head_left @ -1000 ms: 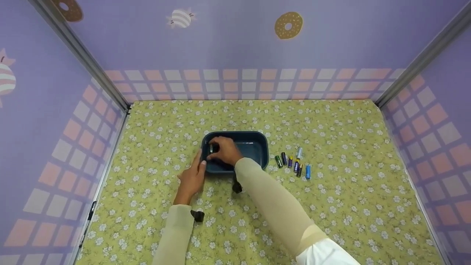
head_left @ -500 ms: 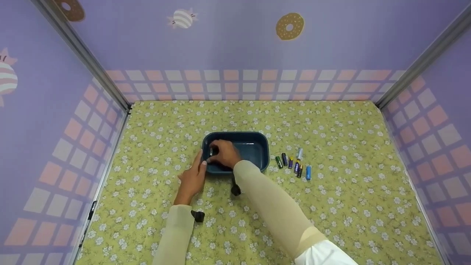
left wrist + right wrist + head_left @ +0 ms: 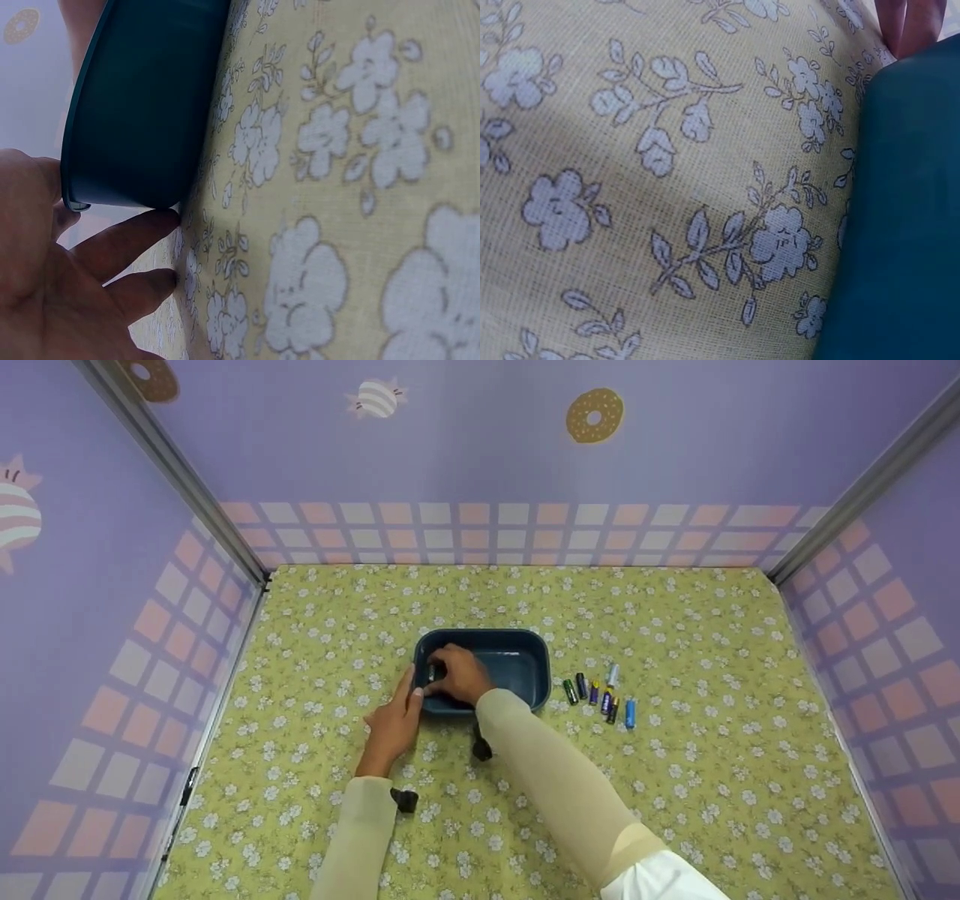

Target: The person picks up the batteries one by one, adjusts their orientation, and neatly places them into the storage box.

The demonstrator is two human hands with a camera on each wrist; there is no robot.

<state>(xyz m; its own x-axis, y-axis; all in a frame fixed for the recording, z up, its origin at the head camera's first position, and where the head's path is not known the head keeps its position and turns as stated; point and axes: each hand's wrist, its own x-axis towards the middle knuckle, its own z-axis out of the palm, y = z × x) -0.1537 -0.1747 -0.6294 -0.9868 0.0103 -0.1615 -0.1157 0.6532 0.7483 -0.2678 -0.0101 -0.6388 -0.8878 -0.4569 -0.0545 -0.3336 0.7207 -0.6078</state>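
Observation:
A dark teal plastic box (image 3: 517, 639) sits on the tablecloth in the head view. My left hand (image 3: 395, 725) holds its near left corner, thumb at the rim and the other fingers along the outside wall. The left wrist view shows these fingers (image 3: 124, 240) reaching past the box's lower edge. Inside the box, my right hand (image 3: 461, 675) pinches a small dark cylinder that looks like a battery (image 3: 433, 672) by the left wall. Much of it is hidden by the fingers. In the right wrist view, the box's outer wall (image 3: 911, 225) blocks sight of the right hand.
Several loose batteries lie right of the box, among them a green one (image 3: 571, 692), a light one (image 3: 613, 675) and a blue one (image 3: 630, 714). Beneath everything is a floral tablecloth (image 3: 712, 795). Purple wall panels (image 3: 480, 457) enclose the table's back and sides.
My right hand makes only slight movements at the box's left end, and the dark cylinder shows less between its fingers. The left hand stays at the corner. The loose batteries stay put.

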